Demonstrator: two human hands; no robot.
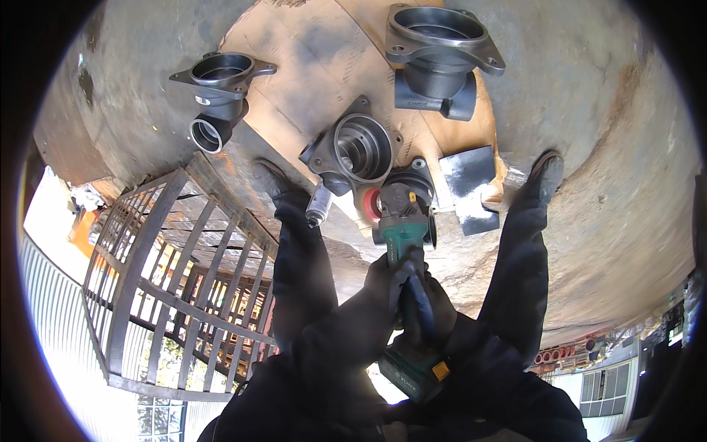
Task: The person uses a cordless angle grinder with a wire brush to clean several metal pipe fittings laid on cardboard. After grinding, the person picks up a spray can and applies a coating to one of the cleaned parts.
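A green cordless angle grinder (403, 234) points away from me, its battery (407, 370) close to my body. My left hand (380, 278), dark and seemingly gloved, is closed round the grinder's body from the left. From the other side my right hand (436, 298) grips its handle. Beside the grinder's head shows a red disc (371, 205). Partly hidden under the head lies a dark metal casting (414, 174); whether the disc touches it I cannot tell. Just beyond, a flanged casting (362, 149) lies tilted with its round bore toward me.
Two more flanged castings stand at the far left (222, 77) and far right (442, 44). Cardboard (294, 66) covers part of the floor. A spray can (319, 204) lies near my left foot, a dark glossy sheet (470, 188) right of the grinder. Metal railing (184, 287) rises at left.
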